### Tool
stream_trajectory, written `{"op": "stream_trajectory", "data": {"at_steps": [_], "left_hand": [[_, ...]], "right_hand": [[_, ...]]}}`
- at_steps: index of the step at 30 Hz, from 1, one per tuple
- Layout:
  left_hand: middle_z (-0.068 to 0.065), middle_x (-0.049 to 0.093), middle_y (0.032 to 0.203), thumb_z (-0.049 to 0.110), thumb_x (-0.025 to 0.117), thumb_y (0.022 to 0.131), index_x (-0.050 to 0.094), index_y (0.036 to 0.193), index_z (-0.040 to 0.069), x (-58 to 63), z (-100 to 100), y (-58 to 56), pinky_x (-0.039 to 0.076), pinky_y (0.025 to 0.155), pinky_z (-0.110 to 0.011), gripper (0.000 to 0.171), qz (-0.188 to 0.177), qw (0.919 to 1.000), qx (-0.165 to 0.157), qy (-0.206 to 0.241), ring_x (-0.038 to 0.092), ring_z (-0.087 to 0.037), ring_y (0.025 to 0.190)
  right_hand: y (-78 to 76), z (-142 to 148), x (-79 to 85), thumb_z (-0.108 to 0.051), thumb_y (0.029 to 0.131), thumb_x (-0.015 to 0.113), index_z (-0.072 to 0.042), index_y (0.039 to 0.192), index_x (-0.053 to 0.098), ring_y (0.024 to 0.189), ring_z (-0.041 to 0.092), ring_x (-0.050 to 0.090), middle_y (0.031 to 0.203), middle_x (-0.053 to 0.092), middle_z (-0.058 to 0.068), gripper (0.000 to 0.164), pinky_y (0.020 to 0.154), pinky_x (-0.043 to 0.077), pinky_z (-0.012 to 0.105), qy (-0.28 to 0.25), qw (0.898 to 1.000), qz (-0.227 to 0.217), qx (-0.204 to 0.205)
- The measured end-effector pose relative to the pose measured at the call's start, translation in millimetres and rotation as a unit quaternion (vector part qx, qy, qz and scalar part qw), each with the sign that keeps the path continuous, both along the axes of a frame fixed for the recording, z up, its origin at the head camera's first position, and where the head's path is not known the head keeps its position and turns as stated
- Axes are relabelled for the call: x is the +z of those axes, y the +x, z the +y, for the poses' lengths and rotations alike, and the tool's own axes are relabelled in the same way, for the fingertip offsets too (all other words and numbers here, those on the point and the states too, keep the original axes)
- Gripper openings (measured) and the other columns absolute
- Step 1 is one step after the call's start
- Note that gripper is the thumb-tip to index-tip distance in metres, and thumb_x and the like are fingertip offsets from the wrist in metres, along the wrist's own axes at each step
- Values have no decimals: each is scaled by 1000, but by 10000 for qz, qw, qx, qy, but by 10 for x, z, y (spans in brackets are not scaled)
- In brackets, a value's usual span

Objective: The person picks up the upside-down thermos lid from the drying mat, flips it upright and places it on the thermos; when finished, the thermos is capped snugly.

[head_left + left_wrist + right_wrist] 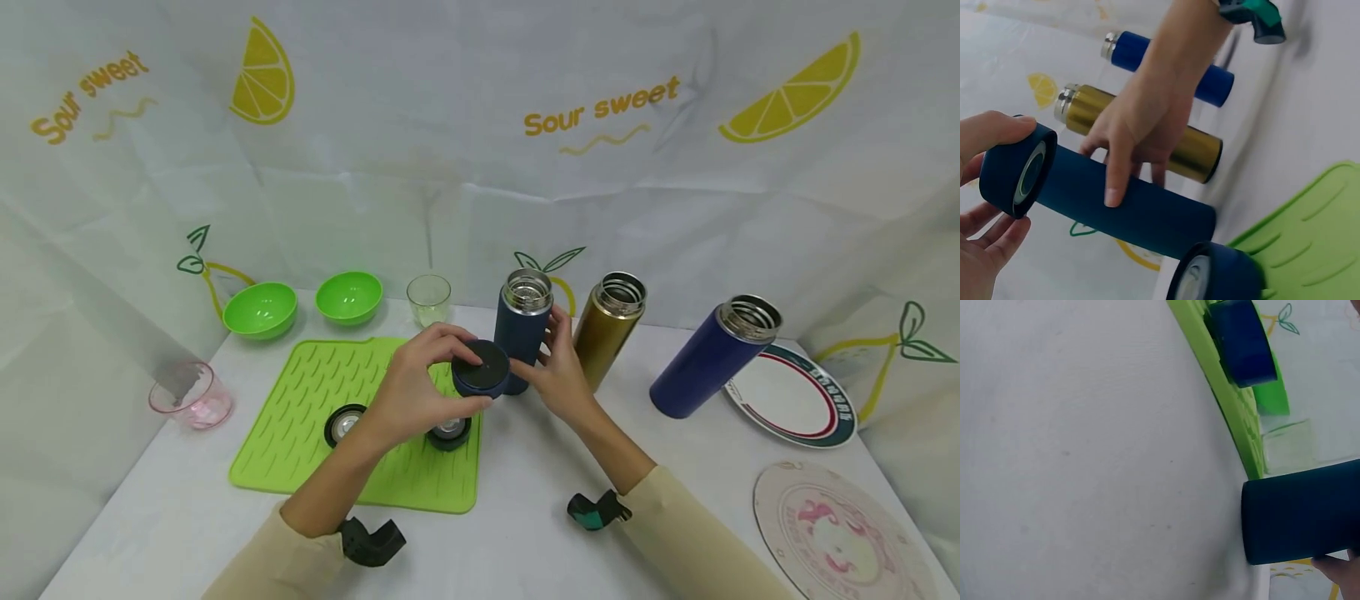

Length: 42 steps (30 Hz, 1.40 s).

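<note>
My left hand pinches a dark blue bottle lid between thumb and fingers, its black top facing up in the head view. Inside the lid a pale ring shows in the left wrist view. Just behind it stands a dark blue insulated bottle, uncapped, with a bare steel neck. My right hand grips this bottle from the right, thumb across its front and fingers around the far side. On the green mat lie two more lids, one partly behind my left wrist, the other below my left hand.
Right of my hands stand an uncapped gold bottle and a bright blue bottle. A rimmed plate and a round pink-patterned mat lie farther right. Green bowls, a clear glass and a pink glass stand left.
</note>
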<state>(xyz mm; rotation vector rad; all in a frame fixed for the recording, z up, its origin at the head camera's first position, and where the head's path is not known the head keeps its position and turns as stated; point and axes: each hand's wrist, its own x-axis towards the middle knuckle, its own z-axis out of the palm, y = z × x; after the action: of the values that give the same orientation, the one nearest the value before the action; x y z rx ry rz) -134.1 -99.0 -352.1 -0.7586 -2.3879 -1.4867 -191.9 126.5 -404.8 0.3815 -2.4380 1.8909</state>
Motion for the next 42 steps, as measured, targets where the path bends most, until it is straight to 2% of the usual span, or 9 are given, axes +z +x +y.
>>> {"op": "stream_trajectory", "data": {"at_steps": [9,18,22,26,32,42], "left_hand": [[-10,65,125,10,93,69,72,98,8,182,-45,-103,59,99,-43,36,249,9991,213,276,63,-25,119],[-13,61,128,5,90,72,69,105,3,450,-14,-260,56,105,-40,39,426,9953,148,855,62,-24,120],[-14,60,129,0,88,73,67,107,1,516,4,-375,55,106,-36,39,412,9923,32,1168,60,-22,123],[-13,61,129,0,86,75,66,107,-1,527,33,-495,55,106,-34,38,296,9912,-45,1286,60,-20,122],[-12,62,128,4,86,76,67,107,1,489,58,-612,54,107,-42,36,32,9930,-47,1180,60,-21,122],[-10,61,128,8,88,77,66,108,4,377,43,-675,53,107,-45,39,-298,9962,-59,819,61,-23,118]], "right_hand": [[-12,20,-15,-2,81,84,-14,155,18,144,39,46,157,39,17,100,113,44,65,180,9994,293,12],[-3,118,106,-8,80,87,-18,155,27,142,38,50,155,46,13,96,113,46,61,565,9976,177,365],[-2,155,168,-8,78,88,-18,155,31,144,38,49,155,47,13,96,114,46,59,789,9955,144,510],[-16,175,223,-8,77,89,-21,154,34,142,40,52,155,49,15,95,113,46,60,1034,9924,147,645],[-78,172,277,-9,78,88,-22,154,35,140,42,53,157,48,16,94,112,46,61,1216,9886,105,886],[-123,144,317,-4,80,85,-19,155,34,142,42,51,156,47,16,92,113,46,61,1094,9864,90,1221]]}}
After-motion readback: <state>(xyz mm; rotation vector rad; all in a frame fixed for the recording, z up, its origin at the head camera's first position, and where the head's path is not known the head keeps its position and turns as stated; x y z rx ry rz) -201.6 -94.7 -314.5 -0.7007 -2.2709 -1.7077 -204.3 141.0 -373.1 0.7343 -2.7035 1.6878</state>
